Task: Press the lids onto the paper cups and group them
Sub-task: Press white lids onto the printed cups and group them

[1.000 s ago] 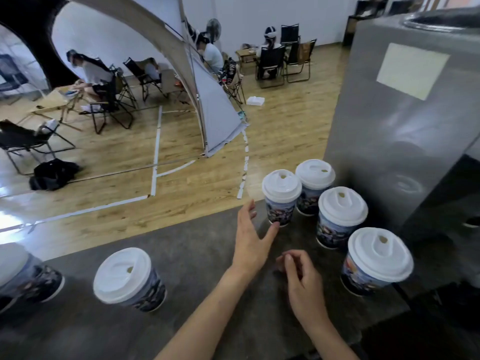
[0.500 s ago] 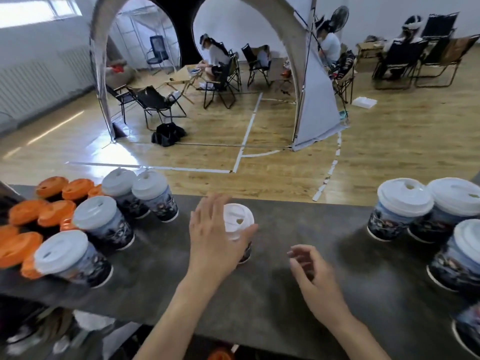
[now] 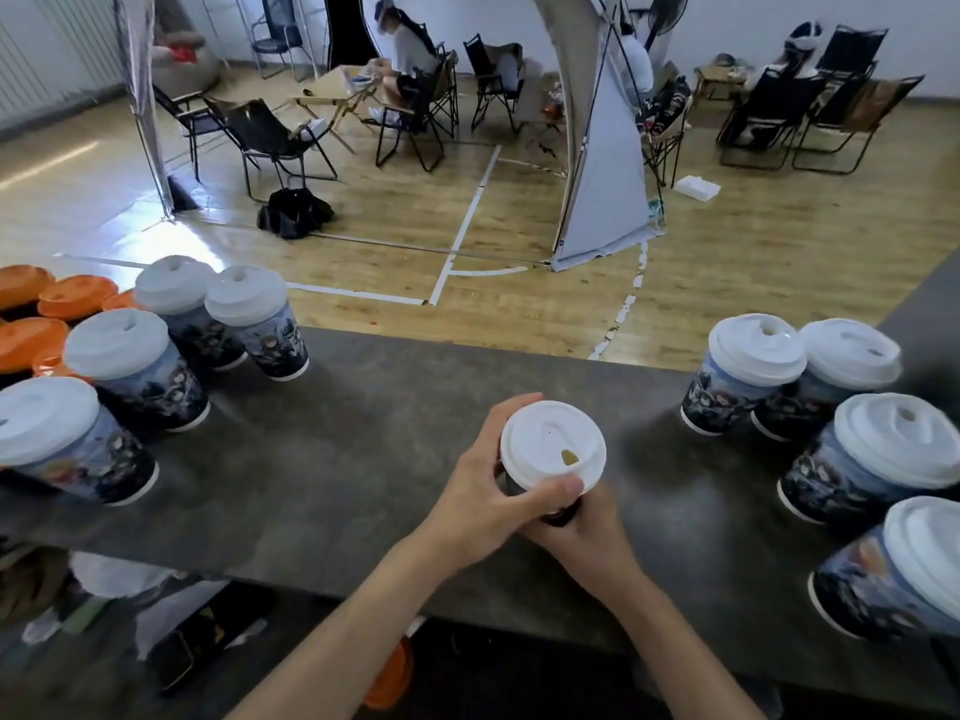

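Observation:
A paper cup with a white lid [image 3: 552, 446] stands near the middle of the dark counter [image 3: 363, 459]. My left hand [image 3: 483, 491] grips its left side, thumb lying on the lid's near rim. Under the cup's near side my right hand [image 3: 582, 527] wraps round the base, which hides most of the cup wall. Several lidded cups [image 3: 753, 376] are grouped at the right. Several more lidded cups [image 3: 130, 366] stand at the left.
Orange lids [image 3: 31, 335] lie at the far left edge behind the left cups. Beyond the counter's far edge is a wooden floor with folding chairs [image 3: 270, 142] and seated people. A lower shelf with clutter [image 3: 171, 626] sits below the counter's near edge.
My left hand has closed on the lidded cup and brought it toward me; my right hand has come in under it. The view has swung slightly right.

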